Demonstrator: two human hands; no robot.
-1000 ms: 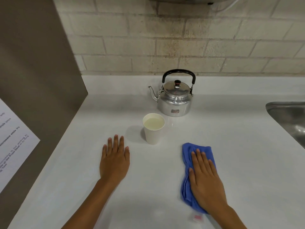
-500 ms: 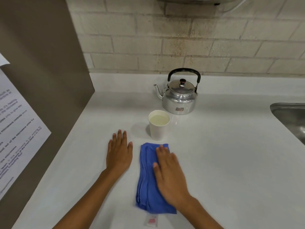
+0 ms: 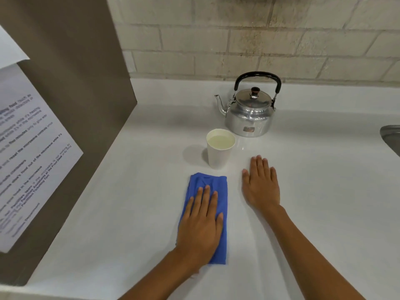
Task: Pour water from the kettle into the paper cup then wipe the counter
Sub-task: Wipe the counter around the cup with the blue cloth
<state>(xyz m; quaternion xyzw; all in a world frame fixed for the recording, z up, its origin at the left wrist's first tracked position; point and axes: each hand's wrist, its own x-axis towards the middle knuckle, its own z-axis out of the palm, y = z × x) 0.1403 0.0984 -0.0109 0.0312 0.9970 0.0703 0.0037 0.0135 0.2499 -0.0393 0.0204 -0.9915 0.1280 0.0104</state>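
Hands first: your left hand (image 3: 200,226) lies open and flat on the blue cloth (image 3: 207,182), fingers stretched forward, pressing it down and not gripping it. Your right hand (image 3: 259,187) is also open, palm down on the bare counter (image 3: 129,202), just beside the cloth and holding nothing.

The cloth is folded into a long strip that points away from you. Its far end is near the paper cup (image 3: 219,156), but I think it does not touch it. The cup stands upright and is filled almost to the rim, so the pouring looks finished and the wiping is the step in hand. The kettle (image 3: 249,120) stands behind the cup with its lid on and its spout to the left. At the far right, the edge of a sink (image 3: 391,137) shows.

The cloth is soft and limp and will bunch up if you push only with the fingertips. Keep the whole palm on it, or take it by the near end if you want to lift it. The counter looks smooth and glossy, so the cloth should slide easily.

The cup is thin and light, and full. A small knock may tip it or spill water, so wipe around it. If you must move it, hold it gently at the middle of the wall without squeezing.
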